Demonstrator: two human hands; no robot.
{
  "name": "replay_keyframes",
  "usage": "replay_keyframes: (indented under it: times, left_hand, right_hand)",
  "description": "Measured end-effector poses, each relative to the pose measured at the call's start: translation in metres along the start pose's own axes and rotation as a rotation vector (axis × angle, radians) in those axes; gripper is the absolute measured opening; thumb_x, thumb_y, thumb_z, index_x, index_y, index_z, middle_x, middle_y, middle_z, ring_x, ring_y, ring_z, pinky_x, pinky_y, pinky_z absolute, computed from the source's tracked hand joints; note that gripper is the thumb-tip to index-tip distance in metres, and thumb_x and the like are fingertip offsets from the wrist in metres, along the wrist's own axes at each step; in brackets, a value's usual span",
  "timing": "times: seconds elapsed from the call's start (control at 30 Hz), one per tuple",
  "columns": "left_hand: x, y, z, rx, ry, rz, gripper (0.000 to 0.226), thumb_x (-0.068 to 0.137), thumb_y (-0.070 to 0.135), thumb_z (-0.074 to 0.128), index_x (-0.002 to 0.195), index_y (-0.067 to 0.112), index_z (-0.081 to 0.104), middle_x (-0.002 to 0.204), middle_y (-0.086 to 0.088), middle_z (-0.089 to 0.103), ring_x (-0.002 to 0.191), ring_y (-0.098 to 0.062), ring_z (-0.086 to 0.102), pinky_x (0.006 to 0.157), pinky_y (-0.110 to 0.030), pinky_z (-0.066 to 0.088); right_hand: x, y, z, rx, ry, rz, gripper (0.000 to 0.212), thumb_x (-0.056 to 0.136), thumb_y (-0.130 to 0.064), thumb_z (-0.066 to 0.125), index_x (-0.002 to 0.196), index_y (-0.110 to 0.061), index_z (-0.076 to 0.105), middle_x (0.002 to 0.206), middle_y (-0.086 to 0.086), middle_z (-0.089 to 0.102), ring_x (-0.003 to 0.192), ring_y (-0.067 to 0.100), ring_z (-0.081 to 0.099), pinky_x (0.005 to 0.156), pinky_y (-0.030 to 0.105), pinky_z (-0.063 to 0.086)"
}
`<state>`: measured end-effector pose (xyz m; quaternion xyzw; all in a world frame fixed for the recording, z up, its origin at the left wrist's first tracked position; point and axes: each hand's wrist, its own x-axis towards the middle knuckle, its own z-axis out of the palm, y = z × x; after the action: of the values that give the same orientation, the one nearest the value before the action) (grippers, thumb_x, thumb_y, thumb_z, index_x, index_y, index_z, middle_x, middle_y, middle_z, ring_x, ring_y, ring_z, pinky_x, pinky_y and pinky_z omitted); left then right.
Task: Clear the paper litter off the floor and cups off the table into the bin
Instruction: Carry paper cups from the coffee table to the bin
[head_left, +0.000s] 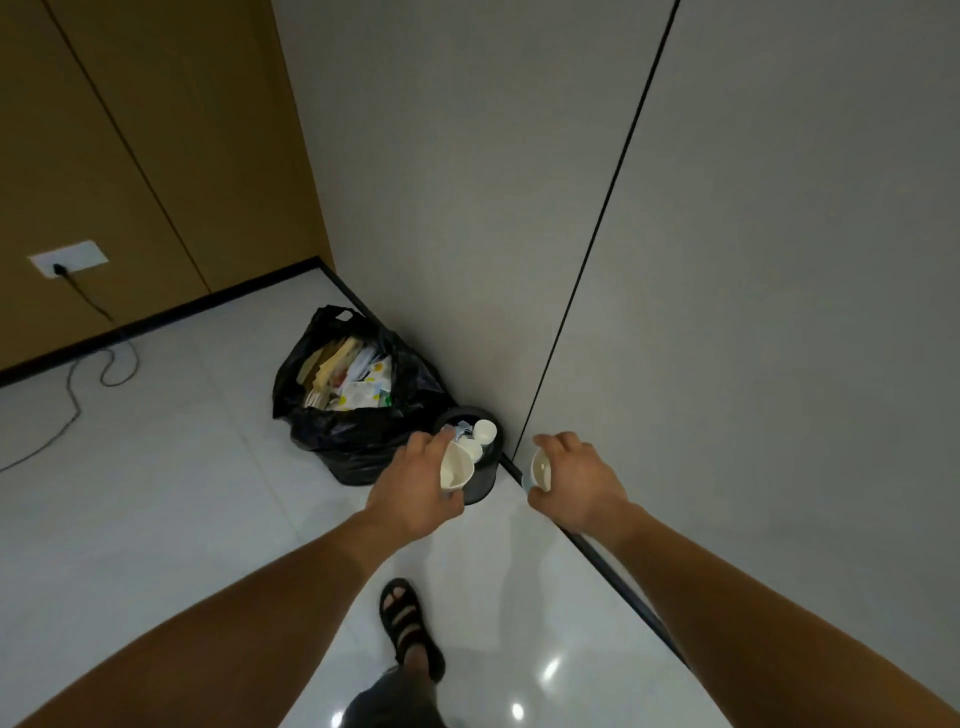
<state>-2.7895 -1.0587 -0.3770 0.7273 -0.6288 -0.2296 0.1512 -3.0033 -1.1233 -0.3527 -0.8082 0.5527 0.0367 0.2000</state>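
Observation:
A small round black bin stands on the floor against the grey wall, with several white cups and scraps inside. My left hand grips a white paper cup tilted on its side just over the bin's near rim. My right hand holds a second white paper cup to the right of the bin, in front of the wall.
A black rubbish bag stuffed with paper and packaging sits left of the bin. A grey cable trails over the white tiled floor from a wall socket. My sandalled foot is below the hands.

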Motion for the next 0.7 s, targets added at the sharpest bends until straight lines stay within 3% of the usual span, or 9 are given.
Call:
replay_keyframes:
  times: [0.37, 0.53, 0.7]
  left_hand:
    - [0.193, -0.035, -0.013, -0.071, -0.030, -0.065, 0.084, 0.076, 0.035, 0.071, 0.147, 0.020, 0.028, 0.135, -0.005, 0.037, 0.123, -0.027, 0.041, 0.099, -0.038, 0.042]
    - [0.242, -0.045, 0.029, -0.103, -0.087, -0.161, 0.080, 0.075, 0.031, 0.071, 0.144, 0.021, 0.032, 0.132, -0.006, 0.039, 0.119, -0.028, 0.043, 0.099, -0.038, 0.043]
    - [0.302, -0.059, 0.092, -0.172, -0.033, -0.303, 0.081, 0.072, 0.028, 0.075, 0.142, 0.020, 0.034, 0.133, -0.004, 0.040, 0.120, -0.027, 0.045, 0.095, -0.038, 0.044]
  right_hand:
    - [0.199, 0.017, -0.033, -0.016, -0.098, -0.003, 0.076, 0.083, -0.040, 0.065, 0.148, -0.024, 0.029, 0.143, 0.004, 0.036, 0.126, 0.027, 0.041, 0.101, 0.038, 0.044]
    - [0.275, 0.046, -0.011, 0.004, -0.160, -0.040, 0.074, 0.082, -0.038, 0.065, 0.147, -0.023, 0.032, 0.142, 0.004, 0.038, 0.124, 0.027, 0.042, 0.099, 0.038, 0.044]
    - [0.352, 0.088, 0.032, 0.033, -0.232, -0.098, 0.075, 0.082, -0.035, 0.067, 0.148, -0.023, 0.032, 0.144, 0.002, 0.037, 0.127, 0.026, 0.039, 0.098, 0.036, 0.042]
